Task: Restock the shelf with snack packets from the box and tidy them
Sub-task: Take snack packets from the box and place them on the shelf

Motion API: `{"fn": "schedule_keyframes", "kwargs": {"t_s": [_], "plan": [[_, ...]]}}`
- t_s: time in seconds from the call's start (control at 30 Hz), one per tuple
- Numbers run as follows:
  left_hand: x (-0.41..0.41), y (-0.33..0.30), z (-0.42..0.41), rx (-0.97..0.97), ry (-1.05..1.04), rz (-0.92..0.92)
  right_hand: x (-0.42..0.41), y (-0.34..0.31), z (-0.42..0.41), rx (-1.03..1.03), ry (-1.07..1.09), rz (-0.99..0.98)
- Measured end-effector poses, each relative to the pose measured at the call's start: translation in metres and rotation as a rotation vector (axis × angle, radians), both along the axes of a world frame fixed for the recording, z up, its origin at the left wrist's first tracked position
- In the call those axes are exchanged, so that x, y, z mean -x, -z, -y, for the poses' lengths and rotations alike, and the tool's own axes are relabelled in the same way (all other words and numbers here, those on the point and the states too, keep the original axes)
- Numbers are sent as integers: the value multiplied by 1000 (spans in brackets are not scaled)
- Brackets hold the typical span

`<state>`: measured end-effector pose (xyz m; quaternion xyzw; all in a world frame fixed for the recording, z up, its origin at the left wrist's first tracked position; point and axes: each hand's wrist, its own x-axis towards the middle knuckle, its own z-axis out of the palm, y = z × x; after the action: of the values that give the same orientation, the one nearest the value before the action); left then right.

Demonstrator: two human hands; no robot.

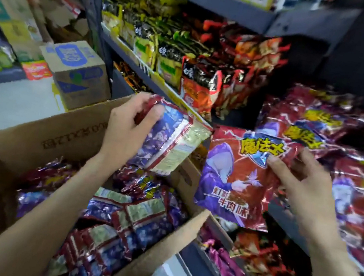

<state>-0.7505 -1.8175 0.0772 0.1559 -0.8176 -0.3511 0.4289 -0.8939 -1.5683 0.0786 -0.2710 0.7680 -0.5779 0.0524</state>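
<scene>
Dark metal shop shelving (152, 80) rises beside the open brown cardboard box (39, 138), still well stocked, above which the left hand (127, 126) grasps a stack of red-purple foil snack packets (170, 143), while the right hand (299, 181) pinches one red packet (234, 178) toward the shelf's partly filled pile (335, 137), so restocking looks midway.

Your right packet (236, 178) is red with a purple hooded figure, yellow characters on top, blue burst behind them. Your left stack (168, 140) shows purple-blue backs with red edges and a pale label panel. Box (19, 142) is plain brown with dark print; the packets inside it (128, 220) are the same purple, red and pale. Above the box, shelf packs (165, 60) are yellow-green and black, then red-orange (198, 90).
</scene>
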Motion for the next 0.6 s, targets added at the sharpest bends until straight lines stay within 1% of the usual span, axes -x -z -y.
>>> {"fn": "schedule_keyframes", "kwargs": {"t_s": [0.2, 0.3, 0.37, 0.43, 0.5, 0.6], "plan": [[61, -19, -107, -22, 268, -39, 13, -15, -147, 127, 281, -18], [84, -29, -163, -21, 342, -102, 31, -17, -220, 145, 411, -54], [98, -35, -194, -55, 382, -142, 49, -21, -258, 150, 497, -97], [111, -38, -220, -104, 413, -157, 75, -19, -287, 134, 546, -116], [123, -39, -244, -123, 434, -165, 103, -10, -307, 88, 567, -94], [136, -42, -278, -128, 441, -169, 141, 3, -319, 43, 572, -59]]}}
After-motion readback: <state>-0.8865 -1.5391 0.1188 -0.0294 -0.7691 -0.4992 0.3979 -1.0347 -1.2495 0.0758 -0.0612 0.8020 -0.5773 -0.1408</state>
